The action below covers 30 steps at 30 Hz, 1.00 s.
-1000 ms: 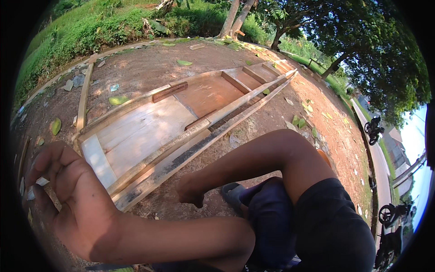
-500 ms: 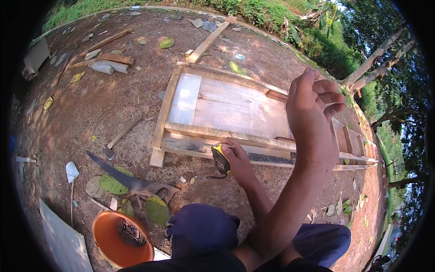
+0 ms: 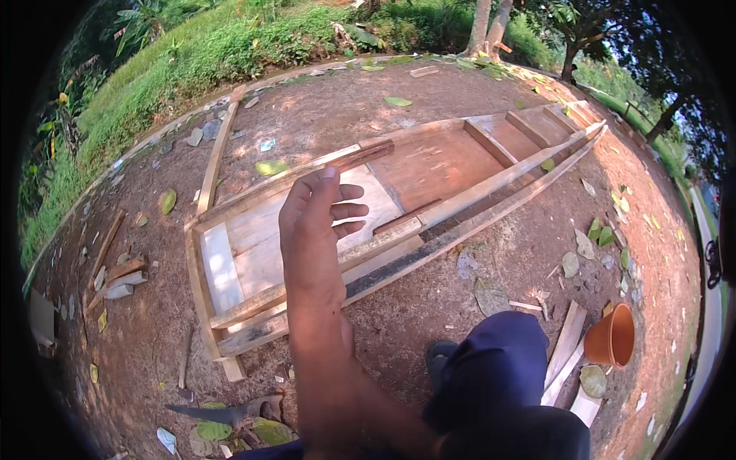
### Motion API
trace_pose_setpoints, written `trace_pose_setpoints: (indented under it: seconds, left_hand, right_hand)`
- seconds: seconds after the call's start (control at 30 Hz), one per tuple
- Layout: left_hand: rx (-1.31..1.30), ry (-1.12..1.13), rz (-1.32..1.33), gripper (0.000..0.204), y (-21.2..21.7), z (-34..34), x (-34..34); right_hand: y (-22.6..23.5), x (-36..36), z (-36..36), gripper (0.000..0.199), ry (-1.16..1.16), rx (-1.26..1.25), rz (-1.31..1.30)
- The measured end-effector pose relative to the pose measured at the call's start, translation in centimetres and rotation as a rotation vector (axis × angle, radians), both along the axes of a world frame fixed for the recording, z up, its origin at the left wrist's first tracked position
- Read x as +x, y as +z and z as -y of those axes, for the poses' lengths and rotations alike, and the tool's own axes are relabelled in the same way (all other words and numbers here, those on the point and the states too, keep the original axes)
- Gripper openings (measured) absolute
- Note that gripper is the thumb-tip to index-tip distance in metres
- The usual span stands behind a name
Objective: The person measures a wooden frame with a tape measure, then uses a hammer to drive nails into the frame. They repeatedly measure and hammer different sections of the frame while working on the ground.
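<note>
My left hand (image 3: 310, 218) is raised in front of the wooden frame, its fingers half curled and apart, with nothing visible in them. My right forearm (image 3: 383, 414) runs behind the left one, which hides the right hand and whatever it holds. Under the hands lies a long wooden frame (image 3: 202, 284) backed with plywood panels (image 3: 276, 245). Cross battens (image 3: 491, 142) divide its far right part. Along its near side runs a separate strip of wood (image 3: 460, 230), partly blackened.
A hand saw (image 3: 207, 414) and a hatchet (image 3: 186, 364) lie at lower left. Offcuts (image 3: 126, 276) are at far left, a long timber (image 3: 220, 153) beyond the frame. An orange bucket (image 3: 602, 337) and boards (image 3: 566, 341) lie right of my knee (image 3: 498, 353).
The view has turned right and upward, so the scene sits differently. The yellow-and-black tape measure, earlier in my right hand, no longer shows. My left hand is still raised.
</note>
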<state>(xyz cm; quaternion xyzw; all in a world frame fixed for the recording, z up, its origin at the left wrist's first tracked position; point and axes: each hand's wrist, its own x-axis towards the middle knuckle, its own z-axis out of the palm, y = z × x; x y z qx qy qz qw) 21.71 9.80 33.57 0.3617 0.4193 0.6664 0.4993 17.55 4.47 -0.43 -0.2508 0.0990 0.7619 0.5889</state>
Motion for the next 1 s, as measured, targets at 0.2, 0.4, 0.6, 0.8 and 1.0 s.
trace_pose_setpoints:
  seconds: [0.2,0.4,0.6,0.8,1.0]
  left_hand:
    - [-0.094,-0.343,-0.762,0.045,-3.8,-3.0,3.4]
    - [-0.086,-0.487,-1.327,0.053,-14.3,0.6,-1.2]
    - [-0.218,-0.488,-0.835,0.051,-21.1,6.7,-8.9]
    - [-0.531,-0.262,-0.347,0.035,-26.0,8.6,-11.2]
    - [-0.692,-0.253,-0.335,0.026,-27.1,9.6,-13.7]
  right_hand:
    - [7.4,5.0,0.8,0.029,0.001,0.007,-0.117]
    - [8.5,10.2,1.4,0.032,-0.088,-0.019,0.137]
    - [7.8,7.9,1.6,0.038,0.031,0.053,0.520]
    - [5.7,4.4,4.1,0.041,0.362,0.035,0.770]
    - [6.3,3.7,5.5,0.045,0.586,0.190,0.932]
